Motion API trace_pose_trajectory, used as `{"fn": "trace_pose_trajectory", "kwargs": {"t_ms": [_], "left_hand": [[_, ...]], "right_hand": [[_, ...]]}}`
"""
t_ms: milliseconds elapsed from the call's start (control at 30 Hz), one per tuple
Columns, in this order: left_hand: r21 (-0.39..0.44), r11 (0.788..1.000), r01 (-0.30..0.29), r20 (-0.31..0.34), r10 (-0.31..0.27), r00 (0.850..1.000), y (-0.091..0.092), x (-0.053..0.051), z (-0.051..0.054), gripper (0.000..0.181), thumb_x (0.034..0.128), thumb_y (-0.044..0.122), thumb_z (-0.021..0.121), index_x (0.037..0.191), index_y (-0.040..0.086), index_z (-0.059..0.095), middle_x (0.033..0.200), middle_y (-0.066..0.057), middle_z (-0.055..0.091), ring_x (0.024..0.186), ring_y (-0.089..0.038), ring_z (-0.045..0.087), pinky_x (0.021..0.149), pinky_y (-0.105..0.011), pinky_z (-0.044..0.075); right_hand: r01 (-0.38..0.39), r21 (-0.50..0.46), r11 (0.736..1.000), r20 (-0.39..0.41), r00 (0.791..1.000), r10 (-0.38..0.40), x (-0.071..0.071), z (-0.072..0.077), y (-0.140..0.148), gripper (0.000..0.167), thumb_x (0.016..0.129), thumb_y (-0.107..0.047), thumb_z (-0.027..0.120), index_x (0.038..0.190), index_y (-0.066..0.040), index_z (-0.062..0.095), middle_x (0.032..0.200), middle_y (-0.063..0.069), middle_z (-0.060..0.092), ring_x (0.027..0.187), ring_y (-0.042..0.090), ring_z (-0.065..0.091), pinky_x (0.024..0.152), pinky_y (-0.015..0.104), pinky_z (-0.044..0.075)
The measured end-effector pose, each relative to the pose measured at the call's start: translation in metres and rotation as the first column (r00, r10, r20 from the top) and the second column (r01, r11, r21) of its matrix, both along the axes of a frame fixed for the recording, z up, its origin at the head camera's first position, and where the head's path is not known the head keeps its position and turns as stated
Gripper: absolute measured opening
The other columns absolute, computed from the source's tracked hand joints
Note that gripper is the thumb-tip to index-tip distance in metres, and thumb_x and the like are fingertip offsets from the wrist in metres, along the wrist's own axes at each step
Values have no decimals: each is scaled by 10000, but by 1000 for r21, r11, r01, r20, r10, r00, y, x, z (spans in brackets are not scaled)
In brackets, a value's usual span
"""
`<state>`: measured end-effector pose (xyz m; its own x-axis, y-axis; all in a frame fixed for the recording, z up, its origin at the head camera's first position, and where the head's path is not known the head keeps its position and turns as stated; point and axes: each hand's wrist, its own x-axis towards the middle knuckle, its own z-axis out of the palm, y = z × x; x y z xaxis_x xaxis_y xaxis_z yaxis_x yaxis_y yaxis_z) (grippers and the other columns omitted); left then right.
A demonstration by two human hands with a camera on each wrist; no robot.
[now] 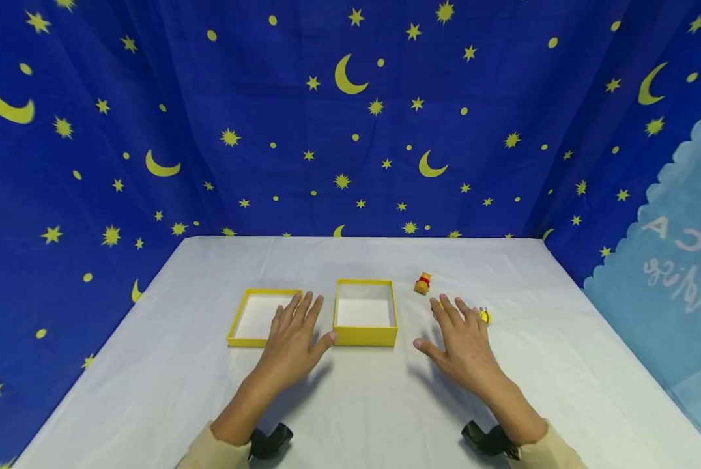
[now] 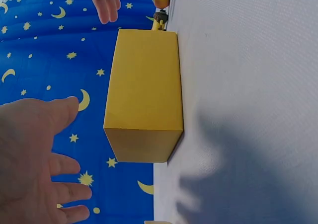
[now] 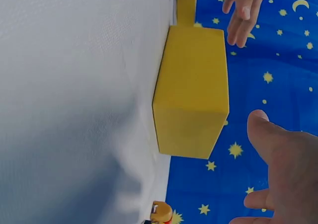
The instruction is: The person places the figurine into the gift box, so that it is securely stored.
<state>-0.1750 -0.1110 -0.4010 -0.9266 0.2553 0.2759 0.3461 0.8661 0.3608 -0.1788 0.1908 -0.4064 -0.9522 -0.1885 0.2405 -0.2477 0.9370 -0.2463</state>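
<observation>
A deep yellow box (image 1: 365, 337) with a white inside stands open-topped mid-table. On its left lies a shallower yellow tray or lid (image 1: 247, 342), partly covered by my left hand (image 1: 292, 342). That hand hovers above the table, fingers spread, holding nothing. My right hand (image 1: 464, 345) hovers likewise, to the right of the box. Beyond its fingertips sits a small orange bear figurine (image 1: 423, 284) with a red band. A yellow and black figurine (image 1: 485, 316) peeks out beside its fingers, mostly hidden. Both wrist views show the box's yellow sides (image 2: 144, 80) (image 3: 191, 75) away from the hands.
A white cloth covers the table (image 1: 362, 404). Behind it hangs a blue curtain (image 1: 292, 111) with yellow moons and stars. At the far right is a light-blue panel (image 1: 679, 260) with lettering. Black wrist straps or mounts (image 1: 271, 441) sit at both cuffs.
</observation>
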Motion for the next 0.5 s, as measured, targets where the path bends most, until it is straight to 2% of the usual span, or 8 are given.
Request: {"fn": "trace_pose_trajectory", "kwargs": {"t_ms": [500], "left_hand": [[100,995,30,-32,-27,999,1,-8,-2,655,926,423,550,1463,107,349,1505,-136,377,1424,-356,262,1143,-592,169]], "right_hand": [[-30,-136,990,15,999,32,-3,-1,17,799,833,-411,693,1462,-90,319,1493,195,364,1360,416,274,1084,604,173]]}}
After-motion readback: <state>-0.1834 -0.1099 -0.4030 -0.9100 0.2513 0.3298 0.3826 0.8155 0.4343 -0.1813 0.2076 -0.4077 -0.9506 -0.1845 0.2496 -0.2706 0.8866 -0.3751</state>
